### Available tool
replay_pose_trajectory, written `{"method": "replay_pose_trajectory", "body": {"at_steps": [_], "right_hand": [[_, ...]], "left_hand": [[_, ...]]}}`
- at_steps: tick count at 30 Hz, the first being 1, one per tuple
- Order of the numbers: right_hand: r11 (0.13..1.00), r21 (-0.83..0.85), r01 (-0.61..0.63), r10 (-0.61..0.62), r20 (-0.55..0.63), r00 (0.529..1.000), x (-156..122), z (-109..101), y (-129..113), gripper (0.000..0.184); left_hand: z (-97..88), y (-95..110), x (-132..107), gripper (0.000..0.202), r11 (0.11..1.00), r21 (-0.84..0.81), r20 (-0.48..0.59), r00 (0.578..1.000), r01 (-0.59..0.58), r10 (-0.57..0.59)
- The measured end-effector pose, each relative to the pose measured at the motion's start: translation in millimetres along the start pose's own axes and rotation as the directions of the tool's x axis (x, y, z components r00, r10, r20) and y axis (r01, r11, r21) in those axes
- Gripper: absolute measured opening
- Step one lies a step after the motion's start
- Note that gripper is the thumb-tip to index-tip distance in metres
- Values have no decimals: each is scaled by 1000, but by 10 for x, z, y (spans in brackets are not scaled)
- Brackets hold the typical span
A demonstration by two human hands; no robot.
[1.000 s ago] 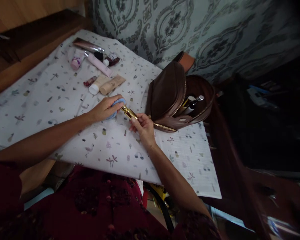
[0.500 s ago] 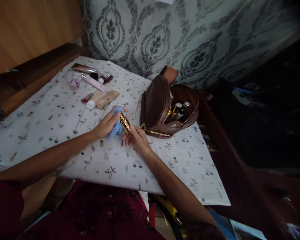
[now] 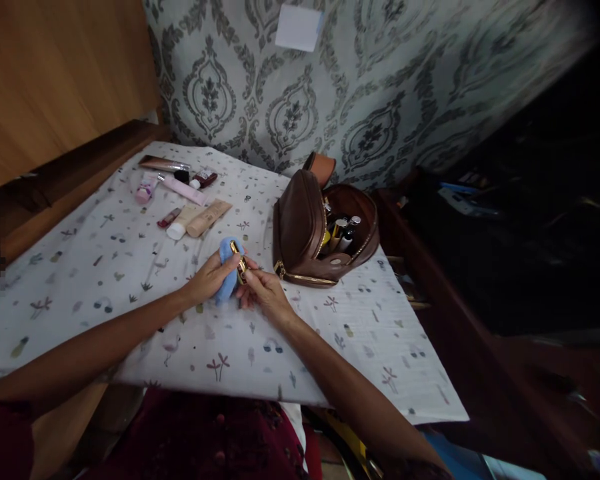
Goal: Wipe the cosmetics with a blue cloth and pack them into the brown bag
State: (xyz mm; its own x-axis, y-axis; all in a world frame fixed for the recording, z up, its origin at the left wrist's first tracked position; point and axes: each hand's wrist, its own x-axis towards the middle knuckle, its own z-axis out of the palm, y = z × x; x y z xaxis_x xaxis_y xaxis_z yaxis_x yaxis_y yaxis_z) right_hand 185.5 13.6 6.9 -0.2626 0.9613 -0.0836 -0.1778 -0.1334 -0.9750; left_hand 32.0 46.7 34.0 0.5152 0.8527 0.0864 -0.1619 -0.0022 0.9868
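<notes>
My left hand [image 3: 207,279] is closed around a small blue cloth [image 3: 227,270] and presses it against a gold lipstick tube [image 3: 239,261]. My right hand [image 3: 261,291] pinches the lower end of that tube, which stands nearly upright between both hands. The hands meet above a white patterned cloth [image 3: 130,267] covering the table. Just right of them a brown zip pouch [image 3: 305,230] lies open, with several cosmetic sticks showing inside.
Several tubes and small bottles [image 3: 183,200] lie in a group at the far left of the cloth. A wooden bench edge [image 3: 55,187] runs along the left. Patterned wallpaper [image 3: 330,100] stands behind, and dark clutter [image 3: 480,200] fills the right.
The gold tube has swung from lying slanted to nearly upright, and both hands have drawn closer together around it with the blue cloth. The camera has tilted up.
</notes>
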Motion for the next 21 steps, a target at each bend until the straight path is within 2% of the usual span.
{"method": "replay_pose_trajectory", "body": {"at_steps": [6, 9, 13, 18, 21], "right_hand": [[994, -101, 48, -43, 49, 998, 1, 39, -30, 50], [989, -123, 84, -75, 73, 994, -4, 52, -33, 45], [990, -128, 53, -40, 101, 994, -4, 55, 1, 44], [994, -102, 44, -33, 105, 994, 9, 51, 41, 45], [995, -77, 65, -60, 61, 996, 18, 41, 47, 46]], "left_hand": [[-51, -26, 25, 60, 988, 153, -77, 996, -28, 40], [-69, -23, 9, 56, 950, 310, -148, 984, -47, 97], [-98, -34, 9, 54, 885, 463, -217, 961, -54, 172], [-116, -66, 21, 56, 905, 425, -237, 963, -19, 131], [-116, -81, 14, 56, 946, 323, -174, 982, -11, 71]]}}
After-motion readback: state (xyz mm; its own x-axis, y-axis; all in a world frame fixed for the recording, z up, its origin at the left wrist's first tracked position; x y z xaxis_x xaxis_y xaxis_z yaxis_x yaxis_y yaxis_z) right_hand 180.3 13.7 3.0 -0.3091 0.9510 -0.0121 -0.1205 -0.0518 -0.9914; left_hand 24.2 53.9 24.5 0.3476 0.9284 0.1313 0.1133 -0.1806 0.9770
